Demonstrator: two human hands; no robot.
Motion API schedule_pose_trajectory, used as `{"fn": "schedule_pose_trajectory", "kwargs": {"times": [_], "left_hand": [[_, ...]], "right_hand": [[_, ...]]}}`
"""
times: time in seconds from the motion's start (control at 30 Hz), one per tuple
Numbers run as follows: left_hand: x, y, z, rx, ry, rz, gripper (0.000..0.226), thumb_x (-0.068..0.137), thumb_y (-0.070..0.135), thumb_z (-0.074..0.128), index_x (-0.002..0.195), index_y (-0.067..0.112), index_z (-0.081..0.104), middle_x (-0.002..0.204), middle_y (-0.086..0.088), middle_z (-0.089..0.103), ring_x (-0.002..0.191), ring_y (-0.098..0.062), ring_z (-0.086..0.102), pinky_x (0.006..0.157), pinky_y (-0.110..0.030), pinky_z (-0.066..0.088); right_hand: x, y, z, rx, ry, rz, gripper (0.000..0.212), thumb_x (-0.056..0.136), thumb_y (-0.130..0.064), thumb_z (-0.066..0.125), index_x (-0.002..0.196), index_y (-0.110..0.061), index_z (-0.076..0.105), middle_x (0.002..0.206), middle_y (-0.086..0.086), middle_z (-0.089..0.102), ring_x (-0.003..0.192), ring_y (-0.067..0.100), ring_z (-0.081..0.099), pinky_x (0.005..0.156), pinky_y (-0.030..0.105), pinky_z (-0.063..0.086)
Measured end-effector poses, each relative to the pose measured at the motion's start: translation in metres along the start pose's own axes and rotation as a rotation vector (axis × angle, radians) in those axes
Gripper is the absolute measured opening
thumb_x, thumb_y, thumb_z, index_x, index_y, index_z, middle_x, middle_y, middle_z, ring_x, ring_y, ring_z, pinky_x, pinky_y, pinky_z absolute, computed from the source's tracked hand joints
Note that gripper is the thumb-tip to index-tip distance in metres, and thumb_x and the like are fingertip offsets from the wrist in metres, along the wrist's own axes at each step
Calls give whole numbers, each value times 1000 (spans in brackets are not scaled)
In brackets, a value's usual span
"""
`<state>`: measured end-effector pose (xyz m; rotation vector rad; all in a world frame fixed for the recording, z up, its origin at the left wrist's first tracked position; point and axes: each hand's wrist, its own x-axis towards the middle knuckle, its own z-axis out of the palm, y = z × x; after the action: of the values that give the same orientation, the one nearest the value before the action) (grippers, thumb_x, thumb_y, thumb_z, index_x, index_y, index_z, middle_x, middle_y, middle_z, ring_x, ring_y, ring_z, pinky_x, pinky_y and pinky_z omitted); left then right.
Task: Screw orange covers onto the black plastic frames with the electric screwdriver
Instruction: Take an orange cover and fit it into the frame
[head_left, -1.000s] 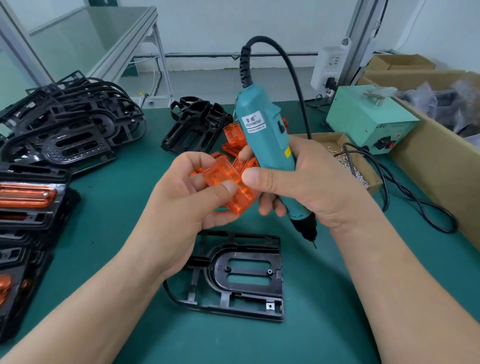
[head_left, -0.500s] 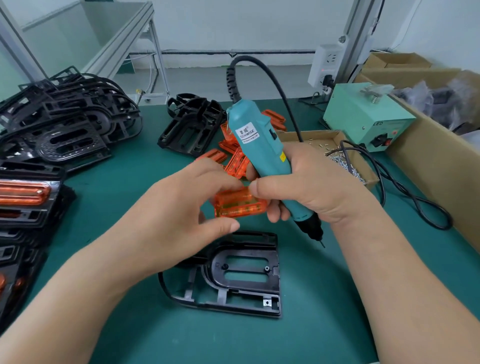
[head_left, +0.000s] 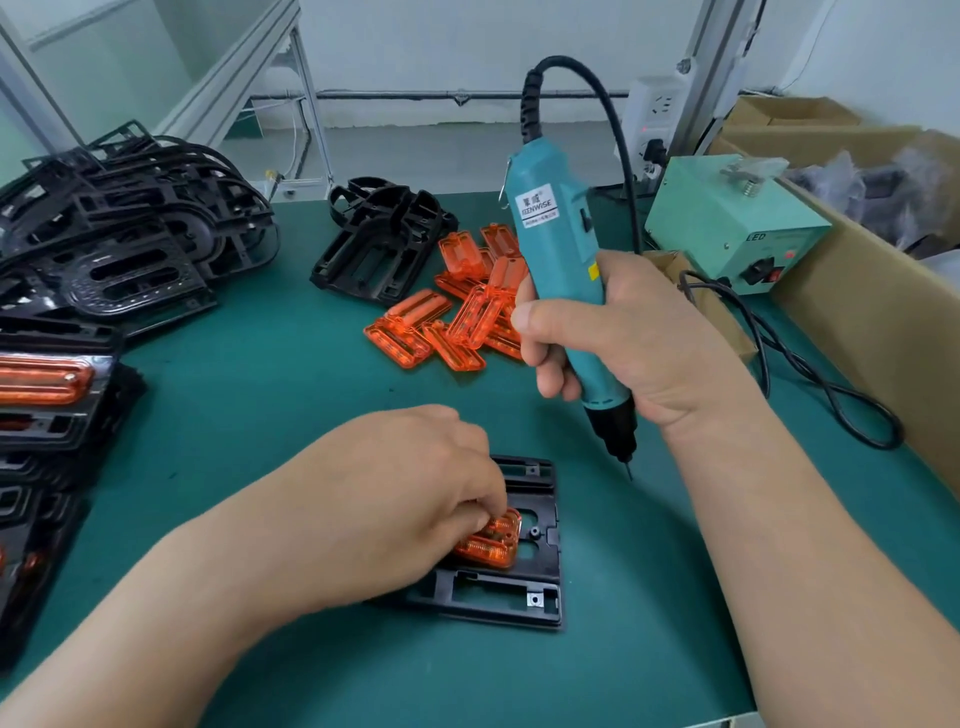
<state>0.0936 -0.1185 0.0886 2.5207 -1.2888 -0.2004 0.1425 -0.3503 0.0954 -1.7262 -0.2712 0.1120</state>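
Now, with my left hand (head_left: 405, 499) pinching the orange cover (head_left: 493, 545) onto the middle of the black frame (head_left: 519, 597) lying flat on the table (head_left: 260, 389), I should seat it square and flush before my right hand (head_left: 623, 353), wrapped round the screwdriver (head_left: 556, 244), lowers the bit hanging just beside the frame.

A frame (head_left: 519, 597) is laid flat on the table (head_left: 260, 415) at near centre. A cover (head_left: 493, 545) is set on it and gripped at its left end by the left hand (head_left: 405, 499). To the right, the screwdriver (head_left: 561, 270) is held upright in the right hand (head_left: 623, 343), tip clear of the frame's right edge. Behind the frame a heap of covers (head_left: 452, 322) is spread, and behind that a small pile of frames (head_left: 379, 249). A large stack of frames (head_left: 130, 234) is banked far left, and the power unit (head_left: 727, 228) sits at the right rear.
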Motion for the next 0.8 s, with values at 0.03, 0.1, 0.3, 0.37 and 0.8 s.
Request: {"fn": "schedule_pose_trajectory", "kwargs": {"times": [0.03, 0.1, 0.3, 0.37, 0.8], "left_hand": [[-1, -3, -2, -26, -12, -8, 17, 102, 37, 61, 113, 38, 73, 101, 20, 60, 101, -2, 49, 91, -26, 45], [-7, -12, -6, -75, -15, -56, 22, 96, 43, 66, 117, 43, 72, 100, 21, 56, 104, -2, 48, 91, -26, 44], [-12, -28, -7, -100, -140, -171, 43, 84, 56, 80, 124, 55, 67, 112, 29, 40, 119, 2, 35, 92, -17, 35], [-10, -26, -4, -101, -113, -160, 37, 83, 58, 79, 119, 53, 69, 112, 30, 38, 121, 2, 33, 94, -18, 34], [0, -10, 11, -96, -47, -68, 24, 94, 47, 70, 118, 44, 69, 122, 25, 41, 121, 2, 41, 105, -24, 38]], "right_hand": [[0, 0, 1, 1, -5, 0, 5, 96, -5, 69, 93, -6, 64, 73, 14, 67, 53, 25, 64, 46, 30, 47], [0, 1, 1, -2, -11, -6, 6, 96, -6, 69, 93, -4, 64, 73, 13, 68, 53, 25, 64, 46, 30, 47], [1, 1, -2, -5, -18, -25, 9, 95, -7, 70, 95, -1, 63, 73, 11, 68, 54, 26, 65, 46, 31, 49], [0, 1, -2, -3, -19, -27, 8, 96, -7, 70, 95, -2, 63, 73, 11, 69, 54, 25, 65, 46, 31, 49], [0, 2, 1, 0, -28, -43, 6, 95, -9, 70, 94, -6, 64, 74, 11, 69, 55, 27, 65, 47, 31, 49]]}}
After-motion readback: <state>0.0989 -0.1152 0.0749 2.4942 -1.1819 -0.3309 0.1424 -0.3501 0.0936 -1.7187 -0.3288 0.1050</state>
